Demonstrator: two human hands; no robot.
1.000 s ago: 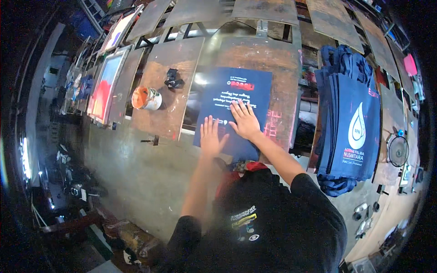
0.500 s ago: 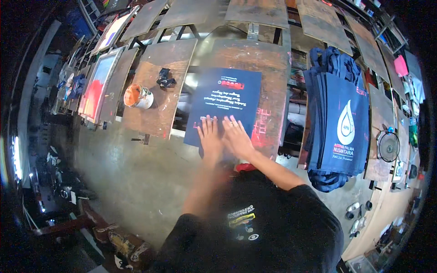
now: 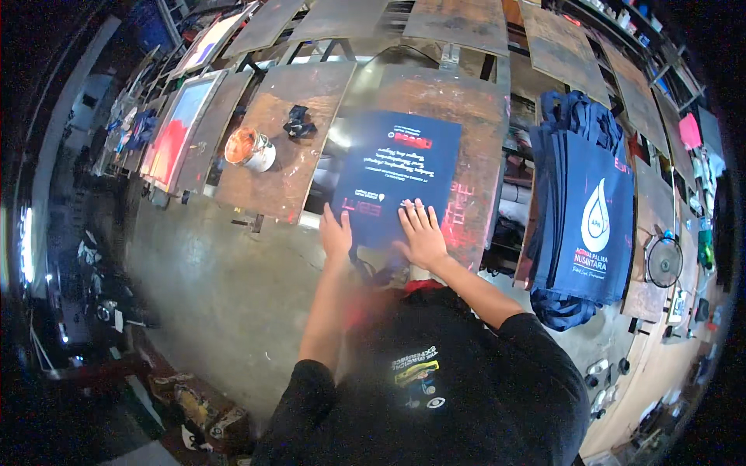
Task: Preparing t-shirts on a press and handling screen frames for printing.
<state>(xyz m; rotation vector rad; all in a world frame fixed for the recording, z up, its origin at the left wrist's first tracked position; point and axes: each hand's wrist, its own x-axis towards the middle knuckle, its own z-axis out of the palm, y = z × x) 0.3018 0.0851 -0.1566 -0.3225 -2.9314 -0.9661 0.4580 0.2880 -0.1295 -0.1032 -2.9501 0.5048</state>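
Note:
A navy blue cloth tote bag [image 3: 400, 167] with white and red print lies flat on a worn wooden board in front of me. My right hand [image 3: 423, 235] rests on its near right part, palm down with the fingers stretched out. At the near left corner is my left hand [image 3: 336, 231], its fingers extended along the bag's edge and the thumb apart. Between my wrists, dark straps [image 3: 377, 272] hang at the board's near end, partly blurred.
Right of the board lies a thick stack of navy bags [image 3: 587, 210]. On the board to the left stand an orange-smeared paint tub [image 3: 250, 150] and a crumpled black rag [image 3: 299, 123]. Farther left leans a framed screen [image 3: 177, 136] with red ink. A round fan [image 3: 663, 261] is at far right.
My hands have moved apart, the left to the bag's left edge and the right to the right. The near print and the straps now show between them.

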